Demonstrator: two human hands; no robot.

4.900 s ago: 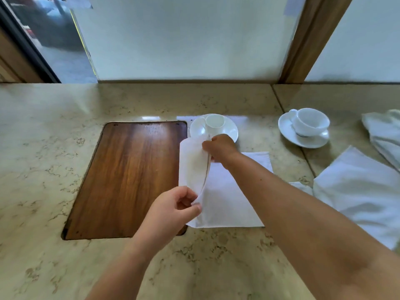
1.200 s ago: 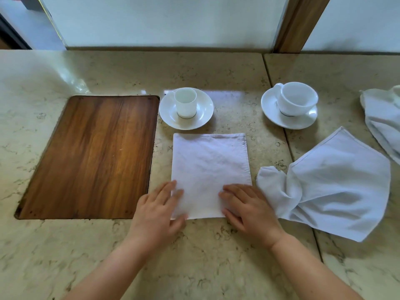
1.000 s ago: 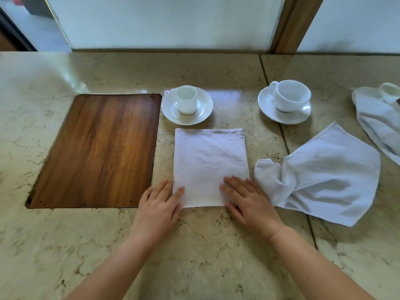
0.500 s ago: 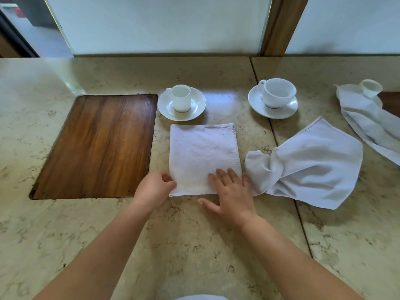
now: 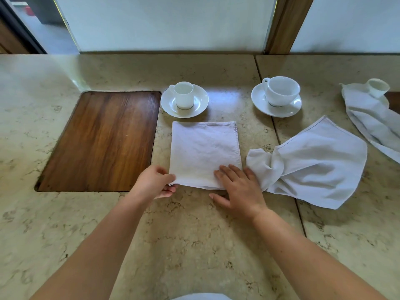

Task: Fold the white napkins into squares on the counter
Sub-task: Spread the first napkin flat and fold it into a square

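A white napkin (image 5: 203, 148), folded to a tall rectangle, lies flat on the marble counter (image 5: 194, 234) in front of me. My left hand (image 5: 154, 184) pinches its near left corner and lifts that corner slightly off the counter. My right hand (image 5: 238, 189) lies flat with straight fingers on the near right part of the napkin. A second white napkin (image 5: 313, 163) lies crumpled and unfolded just right of it, touching my right hand's side. A third napkin (image 5: 372, 120) lies loose at the far right.
A wooden inset panel (image 5: 101, 139) sits left of the napkin. Behind the napkin stands a small espresso cup on a saucer (image 5: 184, 100); a larger cup on a saucer (image 5: 279, 96) is further right. Another small cup (image 5: 377, 87) rests on the far-right napkin. A wall and wooden post close the back.
Earlier both hands pressed flat on the napkin's near edge. My left hand has curled and taken the near left corner in a pinch, raising it a little; my right hand has stayed flat.
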